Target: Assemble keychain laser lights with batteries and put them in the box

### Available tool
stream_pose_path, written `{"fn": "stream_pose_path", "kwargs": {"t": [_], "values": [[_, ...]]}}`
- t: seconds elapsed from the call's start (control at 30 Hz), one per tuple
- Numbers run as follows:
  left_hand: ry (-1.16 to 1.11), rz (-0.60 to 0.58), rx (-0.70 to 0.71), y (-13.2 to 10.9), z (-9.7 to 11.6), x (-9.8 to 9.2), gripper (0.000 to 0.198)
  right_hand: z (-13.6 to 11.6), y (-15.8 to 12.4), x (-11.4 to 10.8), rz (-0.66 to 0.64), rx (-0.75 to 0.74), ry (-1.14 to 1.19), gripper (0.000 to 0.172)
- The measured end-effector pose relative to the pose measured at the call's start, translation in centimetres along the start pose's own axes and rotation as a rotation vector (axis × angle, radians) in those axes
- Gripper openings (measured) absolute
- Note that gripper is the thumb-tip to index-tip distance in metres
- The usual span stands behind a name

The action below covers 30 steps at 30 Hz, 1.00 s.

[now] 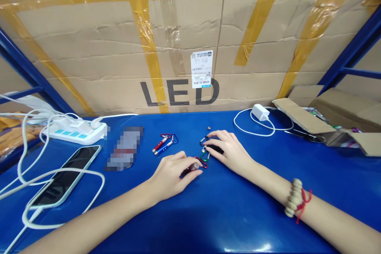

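My left hand [171, 174] rests on the blue table [208, 214], fingers curled round a small dark keychain flashlight [192, 167] with a red carabiner. My right hand [230, 151] lies just right of it, fingers bent over a little cluster of keychain flashlights and carabiners [205, 150], one clip green; a black one lies under its fingertips. Two more small flashlights, one red and one blue [163, 144], lie apart to the left of both hands. A tiny round metal piece [208, 128] sits just behind the cluster. A bead bracelet with red string is on my right wrist.
A phone [64, 180] on a white cable lies at the left, near a white power strip [76, 131]. A blurred object [125, 149] lies beside the phone. A white charger [260, 112] and an open cardboard box [333, 125] are at the right. A large taped carton marked LED [184, 39] walls the back.
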<state>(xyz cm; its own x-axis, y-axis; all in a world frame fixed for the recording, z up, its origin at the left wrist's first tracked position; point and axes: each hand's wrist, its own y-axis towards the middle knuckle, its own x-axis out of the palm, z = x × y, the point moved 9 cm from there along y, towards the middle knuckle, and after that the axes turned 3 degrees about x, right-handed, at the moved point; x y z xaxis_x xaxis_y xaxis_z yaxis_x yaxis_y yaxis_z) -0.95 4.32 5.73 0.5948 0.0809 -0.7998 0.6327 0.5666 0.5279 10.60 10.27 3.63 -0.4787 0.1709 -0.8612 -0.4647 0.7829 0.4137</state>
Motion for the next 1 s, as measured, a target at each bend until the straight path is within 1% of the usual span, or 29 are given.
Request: {"fn": "stream_pose_path", "kwargs": {"t": [0.2, 0.3, 0.37, 0.43, 0.5, 0.6, 0.67, 0.77, 1.0], "values": [[-0.012, 0.018, -0.003, -0.3, 0.0, -0.1, 0.022, -0.8, 0.2, -0.8, 0.060, -0.044, 0.023, 0.003], [0.003, 0.028, 0.002, -0.4, 0.1, -0.1, 0.013, -1.1, 0.0, -1.1, 0.096, -0.073, 0.032, 0.005], [0.016, 0.046, 0.002, -0.5, 0.2, -0.2, 0.008, -0.9, -0.1, -1.2, 0.119, -0.065, 0.110, 0.008], [0.033, 0.050, 0.006, -0.5, 0.3, -0.2, 0.005, -0.4, -0.1, -0.9, 0.098, -0.024, 0.186, 0.011], [0.063, 0.044, 0.008, -0.6, 0.4, -0.1, 0.006, -0.2, -0.1, -0.2, 0.035, -0.001, 0.180, 0.010], [0.111, 0.029, 0.015, -0.8, 0.4, 0.1, 0.008, -0.5, -0.2, 0.8, -0.077, 0.006, 0.116, 0.029], [0.140, 0.018, 0.027, -0.9, 0.4, 0.3, 0.009, -0.6, -0.2, 1.2, -0.119, 0.011, 0.091, 0.031], [0.188, 0.009, 0.031, -0.9, 0.3, 0.5, 0.011, -0.7, 0.0, 1.3, -0.117, 0.013, 0.086, 0.028], [0.260, 0.001, 0.046, -0.7, 0.7, 0.5, 0.011, -1.8, -0.1, 0.6, -0.035, -0.060, 0.140, 0.023]]}}
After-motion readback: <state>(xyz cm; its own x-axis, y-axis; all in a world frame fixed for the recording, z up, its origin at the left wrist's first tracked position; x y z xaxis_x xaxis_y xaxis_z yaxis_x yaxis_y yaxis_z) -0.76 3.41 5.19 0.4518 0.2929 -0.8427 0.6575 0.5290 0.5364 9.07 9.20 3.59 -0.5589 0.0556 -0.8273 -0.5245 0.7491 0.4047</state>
